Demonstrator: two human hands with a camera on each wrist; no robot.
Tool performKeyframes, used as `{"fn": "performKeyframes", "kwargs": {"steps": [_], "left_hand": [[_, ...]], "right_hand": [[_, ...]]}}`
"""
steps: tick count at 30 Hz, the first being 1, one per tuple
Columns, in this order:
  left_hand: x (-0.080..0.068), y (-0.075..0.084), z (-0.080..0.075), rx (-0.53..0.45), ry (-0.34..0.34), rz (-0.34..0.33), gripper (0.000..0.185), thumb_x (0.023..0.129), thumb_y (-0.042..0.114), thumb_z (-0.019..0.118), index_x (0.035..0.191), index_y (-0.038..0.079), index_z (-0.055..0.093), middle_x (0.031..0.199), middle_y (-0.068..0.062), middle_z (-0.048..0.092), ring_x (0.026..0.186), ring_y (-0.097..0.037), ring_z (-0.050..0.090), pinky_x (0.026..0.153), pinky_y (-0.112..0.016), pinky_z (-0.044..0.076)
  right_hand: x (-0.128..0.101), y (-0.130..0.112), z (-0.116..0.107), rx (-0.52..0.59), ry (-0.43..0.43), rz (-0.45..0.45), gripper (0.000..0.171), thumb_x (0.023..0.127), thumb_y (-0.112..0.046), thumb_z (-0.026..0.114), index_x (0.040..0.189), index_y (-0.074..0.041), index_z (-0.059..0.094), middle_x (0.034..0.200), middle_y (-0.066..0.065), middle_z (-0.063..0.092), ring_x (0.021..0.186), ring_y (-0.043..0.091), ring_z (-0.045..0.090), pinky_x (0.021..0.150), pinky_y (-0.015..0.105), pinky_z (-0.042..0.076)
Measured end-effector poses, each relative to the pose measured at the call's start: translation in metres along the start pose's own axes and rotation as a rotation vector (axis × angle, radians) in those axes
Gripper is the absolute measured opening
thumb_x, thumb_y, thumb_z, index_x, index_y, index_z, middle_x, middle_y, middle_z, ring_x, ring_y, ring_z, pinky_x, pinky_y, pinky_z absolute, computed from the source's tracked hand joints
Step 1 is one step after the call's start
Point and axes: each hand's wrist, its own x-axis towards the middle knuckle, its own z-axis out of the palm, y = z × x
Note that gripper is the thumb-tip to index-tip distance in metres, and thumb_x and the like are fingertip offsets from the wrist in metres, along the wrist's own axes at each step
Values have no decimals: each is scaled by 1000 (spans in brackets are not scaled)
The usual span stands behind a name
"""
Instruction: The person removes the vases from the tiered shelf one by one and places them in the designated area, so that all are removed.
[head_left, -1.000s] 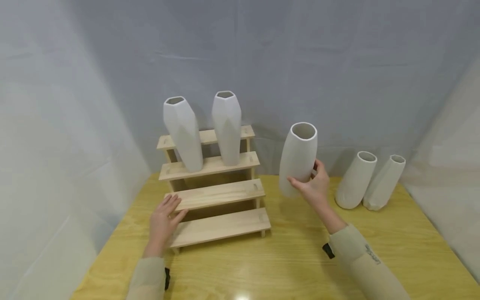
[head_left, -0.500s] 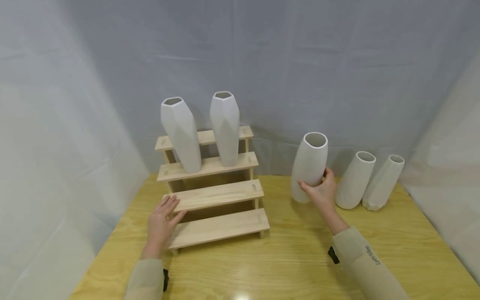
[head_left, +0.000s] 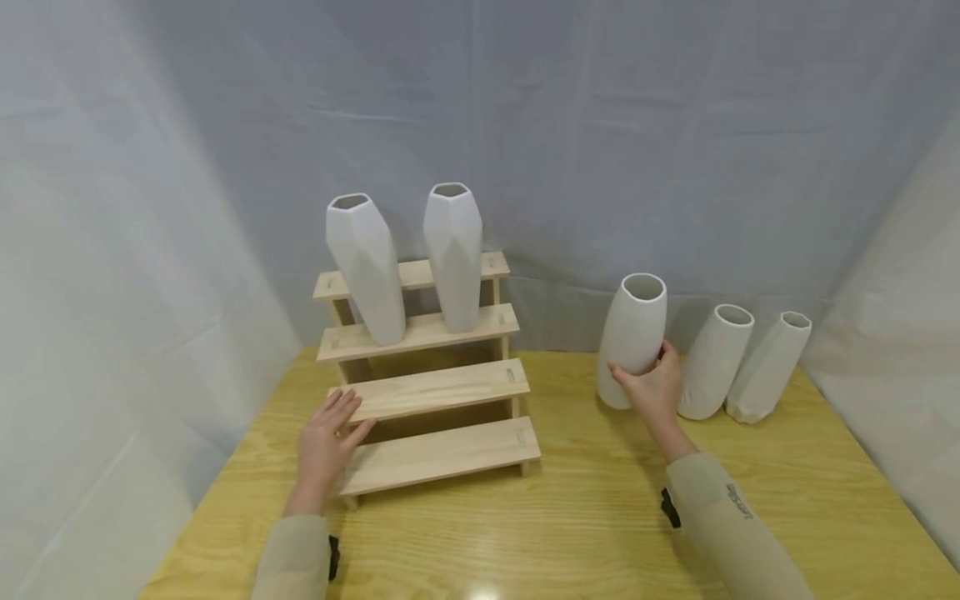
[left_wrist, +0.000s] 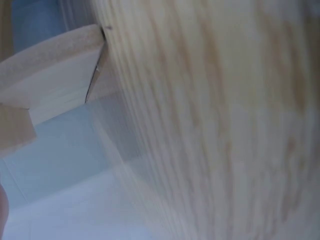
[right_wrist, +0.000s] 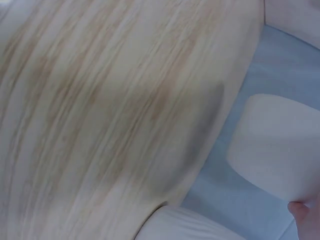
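Yellow plywood table point(head_left: 585, 517), grey backdrop; your right hand point(head_left: 654, 388) has carried the round vase point(head_left: 632, 337) rightward and down, fingers curled round it, beside two vases point(head_left: 742, 362); your left hand point(head_left: 324, 442) stays flat on the stepped rack point(head_left: 442, 454); vase appears set down.

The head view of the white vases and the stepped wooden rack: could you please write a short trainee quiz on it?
1. True or false: the right hand grips the rounded white ceramic vase.
2. How many faceted white vases stand on the stepped pale wooden rack?
3. The left hand rests on: A) the yellow wooden table, B) the rack's lower steps, C) a vase.

Key: 1 true; 2 two; 3 B.
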Motion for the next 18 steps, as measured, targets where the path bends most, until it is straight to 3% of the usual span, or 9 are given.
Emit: {"fn": "performKeyframes", "kwargs": {"steps": [6,14,18], "left_hand": [[1,0,0,12,9,15,44,60,12,79,99,-3,65,107,-18,60,106,-36,50,87,-50,40],[-1,-1,1,14,-15,18,46,66,22,76,103,-3,64,111,-18,58,109,-35,49,86,-50,41],[-1,-2,0,18,-22,11,46,65,18,76,104,-3,64,112,-17,58,110,-34,48,86,-50,41]], "right_hand": [[2,7,1,-27,5,20,78,59,-21,80,119,8,40,112,25,49,102,38,47,88,48,39],[1,15,3,-48,21,-20,77,60,-19,80,119,10,39,110,28,48,100,40,46,86,51,38],[2,18,5,-51,24,-24,77,60,-20,80,119,9,39,110,28,48,100,40,46,86,52,38]]}}
